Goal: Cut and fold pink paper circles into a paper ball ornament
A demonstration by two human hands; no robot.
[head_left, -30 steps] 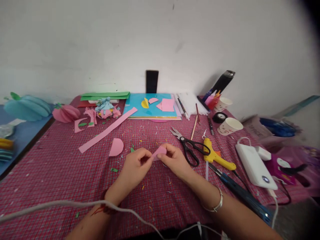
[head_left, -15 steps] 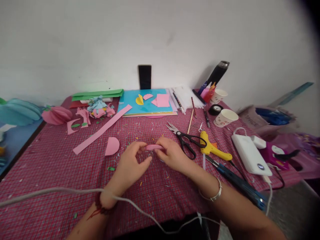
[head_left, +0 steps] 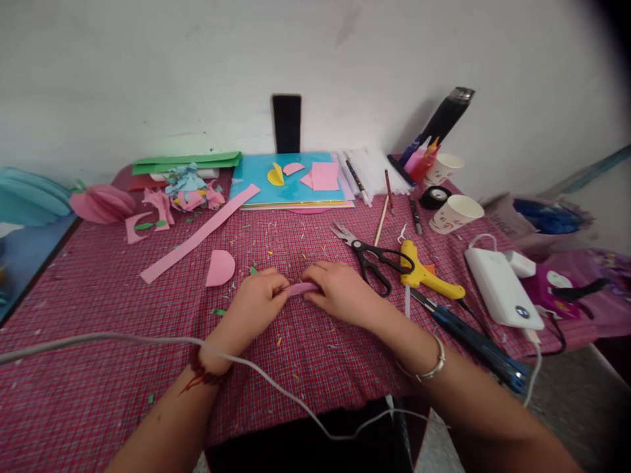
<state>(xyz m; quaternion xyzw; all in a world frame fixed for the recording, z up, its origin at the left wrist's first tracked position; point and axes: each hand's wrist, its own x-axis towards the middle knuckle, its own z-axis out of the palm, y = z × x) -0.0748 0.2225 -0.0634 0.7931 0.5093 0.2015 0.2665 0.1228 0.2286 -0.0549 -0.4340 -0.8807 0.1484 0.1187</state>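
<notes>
My left hand [head_left: 256, 303] and my right hand [head_left: 340, 293] meet at the middle of the red checked tablecloth [head_left: 98, 309]. Both pinch a small folded pink paper piece [head_left: 302, 288], pressing it flat against the cloth. A pink paper semicircle [head_left: 219, 268] lies just left of my left hand. A long pink paper strip [head_left: 200, 233] runs diagonally beyond it. Black-handled scissors [head_left: 369, 256] lie just right of my right hand.
A yellow glue gun [head_left: 426, 277], a blue tool [head_left: 473, 341], a white power bank [head_left: 500, 286] and paper cups [head_left: 456, 213] sit right. Blue paper [head_left: 290, 184] with cut-outs, green sheets [head_left: 187, 159] and a black phone [head_left: 286, 123] stand at the back. Paper balls [head_left: 101, 202] lie left. A white cable [head_left: 148, 345] crosses my left wrist.
The pink piece went from being held up between my fingertips to being pressed down on the cloth. Both hands lowered and closed together over it.
</notes>
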